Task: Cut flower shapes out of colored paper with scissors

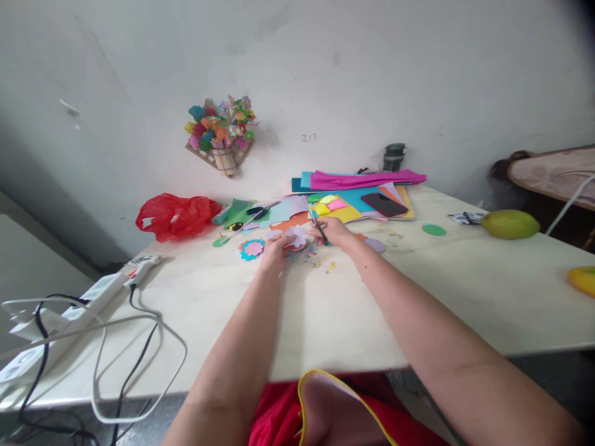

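Note:
Between the fingers of my left hand (pixel 275 248) is a pale lilac paper flower (pixel 297 235) with scalloped petals. My right hand (pixel 335 231) is closed around a pair of scissors (pixel 320 231), whose blades point up and away from me. The scissors are just right of the flower. Small colored paper scraps (pixel 329 267) are scattered on the table under and between my hands. A blue paper flower with a pink one on top (pixel 253 249) lies left of my left hand. A second pair of scissors (pixel 260 212) rests farther back on the left.
Colored paper sheets (pixel 357 199) are piled at the back, with a dark phone (pixel 383 204) on them. A red plastic bag (pixel 174 217) sits at the back left. A power strip (pixel 100 291) with cables lies left, a green-yellow fruit (pixel 510 224) right. Paper flowers (pixel 223 130) hang on the wall.

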Motion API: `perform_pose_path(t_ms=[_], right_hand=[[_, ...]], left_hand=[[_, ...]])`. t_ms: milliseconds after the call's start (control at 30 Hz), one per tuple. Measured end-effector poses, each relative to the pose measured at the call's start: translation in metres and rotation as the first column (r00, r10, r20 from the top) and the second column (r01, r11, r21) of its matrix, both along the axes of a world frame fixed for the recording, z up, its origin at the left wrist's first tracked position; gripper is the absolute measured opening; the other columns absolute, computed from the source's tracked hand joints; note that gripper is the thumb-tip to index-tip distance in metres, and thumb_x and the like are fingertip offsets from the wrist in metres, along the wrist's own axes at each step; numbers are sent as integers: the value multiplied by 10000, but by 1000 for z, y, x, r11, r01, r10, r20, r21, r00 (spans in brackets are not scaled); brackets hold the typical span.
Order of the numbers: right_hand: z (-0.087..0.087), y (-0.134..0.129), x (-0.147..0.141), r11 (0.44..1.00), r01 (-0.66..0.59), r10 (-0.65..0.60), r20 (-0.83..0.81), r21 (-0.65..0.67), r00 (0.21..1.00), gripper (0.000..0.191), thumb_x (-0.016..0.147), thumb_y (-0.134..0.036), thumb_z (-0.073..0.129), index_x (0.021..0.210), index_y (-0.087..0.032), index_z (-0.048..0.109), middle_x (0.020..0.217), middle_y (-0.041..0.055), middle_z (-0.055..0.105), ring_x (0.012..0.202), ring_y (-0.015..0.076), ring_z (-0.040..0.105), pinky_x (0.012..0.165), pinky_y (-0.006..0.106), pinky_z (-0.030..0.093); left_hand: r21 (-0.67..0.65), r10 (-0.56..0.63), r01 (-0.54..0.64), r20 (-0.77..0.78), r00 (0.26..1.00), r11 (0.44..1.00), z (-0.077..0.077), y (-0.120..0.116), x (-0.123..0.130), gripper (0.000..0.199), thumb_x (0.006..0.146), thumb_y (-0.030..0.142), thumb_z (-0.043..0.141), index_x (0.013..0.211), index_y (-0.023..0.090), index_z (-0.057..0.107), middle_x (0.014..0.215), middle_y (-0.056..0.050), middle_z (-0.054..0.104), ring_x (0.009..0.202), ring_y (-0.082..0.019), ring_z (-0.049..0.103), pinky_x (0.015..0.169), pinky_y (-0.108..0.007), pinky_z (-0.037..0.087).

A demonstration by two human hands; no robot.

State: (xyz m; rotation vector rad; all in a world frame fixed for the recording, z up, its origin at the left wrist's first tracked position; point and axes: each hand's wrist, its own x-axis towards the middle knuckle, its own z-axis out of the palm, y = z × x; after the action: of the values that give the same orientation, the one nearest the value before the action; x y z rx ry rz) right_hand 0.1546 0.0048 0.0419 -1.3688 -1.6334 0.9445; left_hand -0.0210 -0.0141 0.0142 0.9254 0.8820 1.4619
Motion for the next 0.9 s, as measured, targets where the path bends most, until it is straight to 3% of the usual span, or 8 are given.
perform_pose_path(t_ms=[67,133,200,333,633,700,833,900], right_hand=[[1,-1,0,994,60,-88,351,91,932,247,726,-394,791,804,-167,732,759,86,736,735,220,699,588,255,472],[0,-2,0,984,68,-153,589,163,793,249,734,-438,767,811,-202,766,892,106,760,902,271,705,687,290,491],[-2,-3,0,981,59,-171,691,183,702,299,734,-485,752,860,-216,787,984,124,761,989,296,691,742,309,493],[-5,-4,-1,986,37,-145,740,161,657,339,735,-447,756,956,-193,787,1016,148,756,996,298,688,750,305,490],[2,-9,-4,994,-13,-70,729,107,681,337,683,-357,778,983,-203,783,1069,108,743,1013,262,672,750,277,476],[2,-7,-4,991,0,-92,679,134,728,272,717,-320,748,963,-210,785,1068,92,743,1020,259,669,750,279,472],[-2,-1,-2,997,-18,-5,316,72,949,151,793,-242,645,826,-162,769,829,54,737,805,196,678,571,228,434],[-4,1,-1,998,-56,56,48,1,997,139,784,-219,642,811,-142,754,737,45,712,671,156,646,457,201,369]], left_hand=[[0,9,-9,10,1000,1000,-2,2,-1,315,483,193,836,508,181,523,576,-6,642,554,-145,613,625,-293,522],[12,5,-6,19,1000,1000,-3,3,-2,342,486,214,861,507,180,522,556,2,625,553,-142,613,646,-297,531],[38,-13,13,14,1000,999,-5,5,-3,350,494,263,878,513,176,540,548,2,622,547,-143,611,636,-294,527],[44,-16,17,-23,1000,999,-8,6,-3,339,483,342,899,574,150,635,591,-31,668,571,-155,627,638,-287,516],[13,11,-11,-23,1000,1000,-9,8,-2,407,409,382,934,569,145,645,587,-32,665,564,-155,621,612,-282,502],[7,26,-26,-21,999,1000,-9,8,-2,421,396,381,941,561,145,633,575,-27,656,553,-144,613,599,-270,500],[-24,35,-36,-24,999,999,-7,7,-2,415,429,365,941,585,139,630,591,-35,664,560,-147,634,610,-268,517],[-33,32,-33,-21,999,999,-6,6,-1,397,462,356,933,592,139,627,595,-39,668,565,-160,652,617,-277,527]])
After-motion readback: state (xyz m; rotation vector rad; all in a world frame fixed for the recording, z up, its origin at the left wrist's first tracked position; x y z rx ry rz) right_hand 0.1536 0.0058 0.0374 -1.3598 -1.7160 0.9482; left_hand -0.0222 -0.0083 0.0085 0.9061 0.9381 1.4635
